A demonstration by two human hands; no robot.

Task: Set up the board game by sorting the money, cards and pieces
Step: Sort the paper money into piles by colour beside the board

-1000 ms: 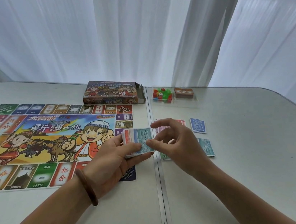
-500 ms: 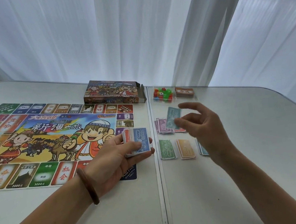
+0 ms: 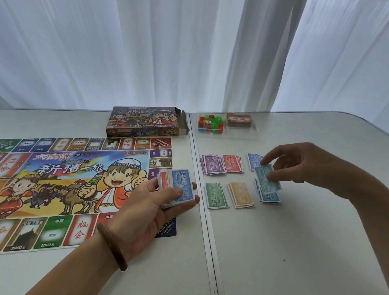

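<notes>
Play-money stack (image 3: 179, 186), top bill marked "2000", is gripped in your left hand (image 3: 145, 210); your right hand (image 3: 299, 165) pinches a teal bill (image 3: 271, 185), 3 o'clock of the "500" pile (image 3: 216, 195).

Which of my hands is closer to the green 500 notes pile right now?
Left. The left hand, gripping the unsorted stack, ends just left of the green pile; the right hand pinches a teal note two piles further right.

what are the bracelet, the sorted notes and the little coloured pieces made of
Bracelet: probably wood, dark brown with a smooth, dull sheen. Sorted notes: thin printed paper, matte, lying flat in fanned piles. Coloured pieces: likely plastic, bright saturated red and green, slightly glossy.
</notes>
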